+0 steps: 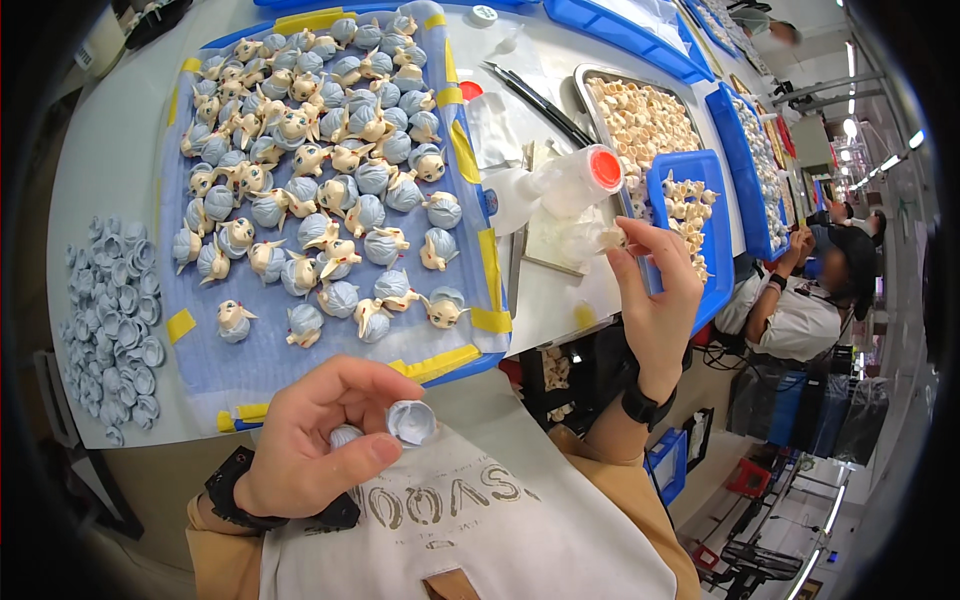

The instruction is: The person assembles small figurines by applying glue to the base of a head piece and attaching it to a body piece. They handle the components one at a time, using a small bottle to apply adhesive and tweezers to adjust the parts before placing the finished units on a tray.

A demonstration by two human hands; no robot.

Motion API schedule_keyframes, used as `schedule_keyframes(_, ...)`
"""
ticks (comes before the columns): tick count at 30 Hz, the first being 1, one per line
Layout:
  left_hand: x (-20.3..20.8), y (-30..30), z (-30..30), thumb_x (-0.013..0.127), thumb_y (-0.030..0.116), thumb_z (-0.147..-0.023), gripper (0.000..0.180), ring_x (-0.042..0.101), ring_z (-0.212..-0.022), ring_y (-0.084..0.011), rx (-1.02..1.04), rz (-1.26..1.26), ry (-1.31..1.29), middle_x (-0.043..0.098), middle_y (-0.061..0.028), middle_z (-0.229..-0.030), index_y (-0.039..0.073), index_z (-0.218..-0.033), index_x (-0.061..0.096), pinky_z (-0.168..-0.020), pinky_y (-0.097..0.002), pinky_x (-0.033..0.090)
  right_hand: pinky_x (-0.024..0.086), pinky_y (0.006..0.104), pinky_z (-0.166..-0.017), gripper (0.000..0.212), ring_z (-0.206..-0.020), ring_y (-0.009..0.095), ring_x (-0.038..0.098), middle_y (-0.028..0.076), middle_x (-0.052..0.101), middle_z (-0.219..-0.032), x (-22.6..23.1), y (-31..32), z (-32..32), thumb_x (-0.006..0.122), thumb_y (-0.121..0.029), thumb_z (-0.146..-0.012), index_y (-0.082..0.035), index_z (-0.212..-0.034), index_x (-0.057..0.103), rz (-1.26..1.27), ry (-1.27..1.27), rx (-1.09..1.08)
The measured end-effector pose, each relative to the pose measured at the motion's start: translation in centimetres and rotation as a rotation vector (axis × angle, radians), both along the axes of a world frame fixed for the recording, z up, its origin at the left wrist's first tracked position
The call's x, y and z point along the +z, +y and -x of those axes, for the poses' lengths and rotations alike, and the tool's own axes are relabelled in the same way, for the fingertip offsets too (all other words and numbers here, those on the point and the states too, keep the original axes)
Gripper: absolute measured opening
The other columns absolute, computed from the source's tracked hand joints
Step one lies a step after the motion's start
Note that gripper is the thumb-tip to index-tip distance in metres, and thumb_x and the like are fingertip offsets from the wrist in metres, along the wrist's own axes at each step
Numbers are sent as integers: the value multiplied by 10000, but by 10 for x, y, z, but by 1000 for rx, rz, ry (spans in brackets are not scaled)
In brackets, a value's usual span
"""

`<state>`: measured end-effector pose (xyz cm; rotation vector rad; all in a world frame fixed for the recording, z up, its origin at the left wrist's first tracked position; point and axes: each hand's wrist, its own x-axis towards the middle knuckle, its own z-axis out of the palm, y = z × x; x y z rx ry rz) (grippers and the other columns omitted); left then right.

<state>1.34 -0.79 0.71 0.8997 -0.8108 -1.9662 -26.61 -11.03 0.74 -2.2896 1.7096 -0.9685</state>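
My left hand (320, 440) is close to my chest and pinches a small pale-blue cap piece (411, 421) between thumb and fingers; a second similar piece (345, 435) shows under the fingers. Raised over the table edge, my right hand (655, 300) holds a small cream figurine part (612, 238) at its fingertips. Just beyond it lies a white squeeze bottle with a red cap (575, 180). A blue tray (330, 350) in front of me carries several small doll heads with pale-blue hair (330, 190).
Loose pale-blue cap pieces (115, 310) lie piled at the left on the white table. A metal tray of cream parts (645, 115) and a small blue bin (700, 215) stand at the right, with tweezers (535, 100) behind. Another person (800, 300) sits at far right.
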Motion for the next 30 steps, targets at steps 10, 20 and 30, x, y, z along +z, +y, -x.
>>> schedule_keyframes(10,0,1,-2,603,68,-794,323,492,-707,-48,-18,16,-3,556,-36,-950,-13,-1086,489,-639,-199,405,416,309,-683,273,-771,236,534,91,595,-841,16,-8,-9,649,-6,-677,-35,-948,638,30,266,126)
schedule_keyframes(20,-1,1,-3,599,47,-789,316,500,-711,-48,-16,25,-9,554,-38,-953,-9,-1081,489,-643,-200,408,398,343,-702,234,-784,252,513,72,577,-828,18,-4,-5,629,10,-688,-49,-914,632,15,268,126)
schedule_keyframes(30,-1,1,-3,601,48,-789,318,493,-703,-46,-24,36,-15,553,-41,-955,-12,-1080,487,-634,-200,406,405,346,-692,220,-768,255,522,77,585,-809,18,-5,-6,638,-3,-692,-37,-908,615,44,291,126)
